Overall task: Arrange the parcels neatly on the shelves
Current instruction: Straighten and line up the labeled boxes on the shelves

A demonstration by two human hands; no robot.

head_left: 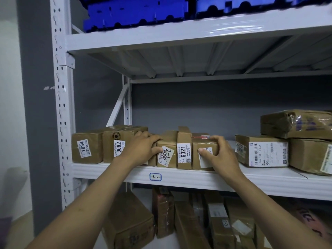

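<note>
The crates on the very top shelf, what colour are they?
The crates are bright blue, seen in the head view.

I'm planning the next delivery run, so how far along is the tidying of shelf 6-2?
Done: parcel 1834 and parcel 9082 stand side by side at the left end. In hand: the left hand grips the hand-marked parcel and the right hand grips the end parcel, with parcel 6321 between them. Left: the larger parcels on the right sit angled and loosely stacked, across a gap.
</note>
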